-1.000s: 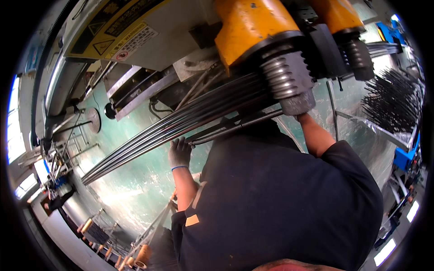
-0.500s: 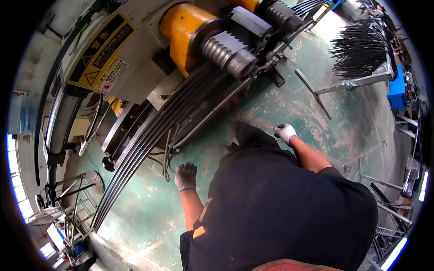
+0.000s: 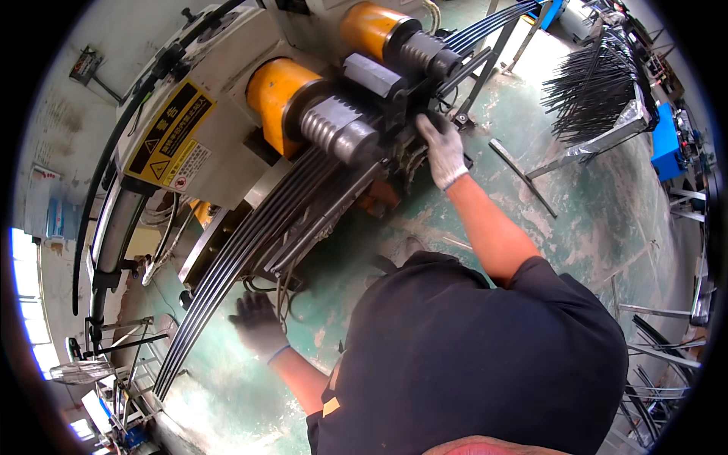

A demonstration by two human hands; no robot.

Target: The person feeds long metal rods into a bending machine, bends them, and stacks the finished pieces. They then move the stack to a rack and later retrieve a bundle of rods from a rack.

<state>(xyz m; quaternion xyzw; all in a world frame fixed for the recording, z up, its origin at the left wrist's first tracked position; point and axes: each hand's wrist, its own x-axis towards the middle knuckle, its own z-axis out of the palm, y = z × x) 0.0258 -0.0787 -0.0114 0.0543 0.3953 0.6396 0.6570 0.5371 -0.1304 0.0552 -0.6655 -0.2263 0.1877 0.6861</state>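
My right hand [image 3: 444, 150], in a pale work glove, reaches to the front of the machine beside its far ridged roller. Its visible fingers are stretched out and apart, close to the dark metal parts; contact there is hard to make out. My left hand [image 3: 259, 326], in a grey-white glove, is open and slightly blurred, just right of a bundle of long dark metal rods [image 3: 214, 312] and apart from it. The rods run side by side beneath the near ridged roller [image 3: 339, 130] and out again at the far end.
Two orange cylinders [image 3: 282, 97] stick out of the pale machine body [image 3: 227, 98], which bears a yellow warning label [image 3: 171, 133]. Cables [image 3: 282, 296] hang below the rods. At the right, a metal stand [image 3: 599, 144] carries many thin black rods, with a bar [image 3: 523, 178] near it.
My right hand has moved from above the floor up and left to the machine. The left hand has shifted left and down toward the rods, its fingers spreading. The view has shifted.
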